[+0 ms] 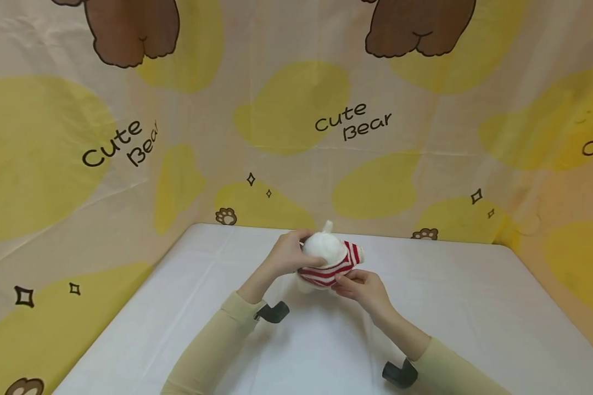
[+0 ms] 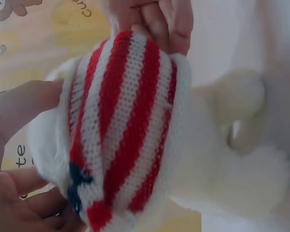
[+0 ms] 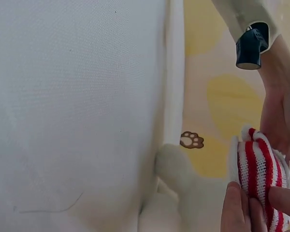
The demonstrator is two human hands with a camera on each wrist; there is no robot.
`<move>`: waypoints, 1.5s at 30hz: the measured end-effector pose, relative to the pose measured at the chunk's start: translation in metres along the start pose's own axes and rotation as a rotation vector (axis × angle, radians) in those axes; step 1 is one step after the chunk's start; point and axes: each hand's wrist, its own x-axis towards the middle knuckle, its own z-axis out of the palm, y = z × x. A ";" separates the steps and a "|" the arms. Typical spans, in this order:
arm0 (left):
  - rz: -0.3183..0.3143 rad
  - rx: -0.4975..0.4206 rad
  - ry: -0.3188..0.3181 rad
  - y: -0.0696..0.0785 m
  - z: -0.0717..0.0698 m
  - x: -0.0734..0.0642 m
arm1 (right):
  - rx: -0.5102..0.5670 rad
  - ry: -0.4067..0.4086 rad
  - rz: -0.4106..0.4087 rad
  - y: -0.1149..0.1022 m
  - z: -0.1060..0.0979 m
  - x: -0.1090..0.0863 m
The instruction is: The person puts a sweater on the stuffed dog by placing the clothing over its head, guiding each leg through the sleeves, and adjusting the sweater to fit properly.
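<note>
A white plush toy (image 1: 324, 248) wears a knitted sweater (image 1: 326, 272) with red and white stripes. My left hand (image 1: 290, 253) grips the toy around its head, with the thumb lying along the sweater's neckline in the left wrist view. My right hand (image 1: 365, 289) pinches the sweater at its lower edge, thumb on the knit and fingers beneath. Fluffy white legs (image 2: 241, 183) stick out below the hem, close over the table. A dark blue patch (image 2: 79, 186) shows on the knit near the left fingers. The toy's face is hidden.
The white table (image 1: 217, 340) lies under both arms. Behind it hangs a cloth (image 1: 286, 181) printed with yellow patches, bears and lettering. A black wrist camera (image 1: 274, 312) sits at the left cuff, another black camera (image 1: 400, 373) at the right cuff.
</note>
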 end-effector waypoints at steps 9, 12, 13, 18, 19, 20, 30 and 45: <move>0.032 0.094 0.072 0.001 0.012 0.006 | 0.023 0.118 -0.012 0.001 0.008 -0.004; 0.035 0.104 0.083 0.002 0.014 0.006 | 0.001 0.117 -0.044 0.003 0.008 -0.006; 0.035 0.102 0.088 0.002 0.014 0.006 | -0.019 0.116 -0.055 0.004 0.008 -0.007; 0.018 0.076 0.104 0.002 0.013 0.007 | -0.109 0.098 -0.086 0.011 0.005 -0.009; 0.015 0.072 0.106 0.002 0.013 0.008 | -0.126 0.100 -0.090 0.012 0.005 -0.009; 0.009 0.069 0.107 0.001 0.013 0.008 | -0.134 0.101 -0.092 0.014 0.005 -0.009; -0.040 0.016 0.146 0.000 0.013 0.010 | -0.172 0.106 -0.116 -0.008 0.009 -0.025; -0.151 -0.090 0.171 -0.005 0.012 0.014 | -0.198 0.068 -0.093 0.018 0.000 -0.016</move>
